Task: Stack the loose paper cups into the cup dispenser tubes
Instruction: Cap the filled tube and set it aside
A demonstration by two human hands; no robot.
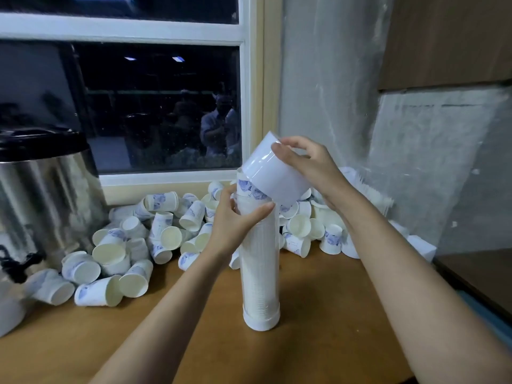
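Observation:
A translucent white dispenser tube [260, 275] stands upright on the wooden table, filled with stacked paper cups. My left hand [235, 217] grips the tube near its top. The topmost cups [249, 188], white with blue print, stick out above the tube's rim. My right hand [307, 159] holds a white cylindrical cap [273, 174], tilted, its open end partly over the top cups. Several loose paper cups [133, 245] lie in a heap behind the tube, from the left to the right.
A steel hot-drink urn [41, 200] with a black lid and tap stands at the left. A dark window [155, 106] and its sill run behind the heap. A concrete wall [415, 162] closes the right side. White sleeves or tubes [368, 189] lie at the back right.

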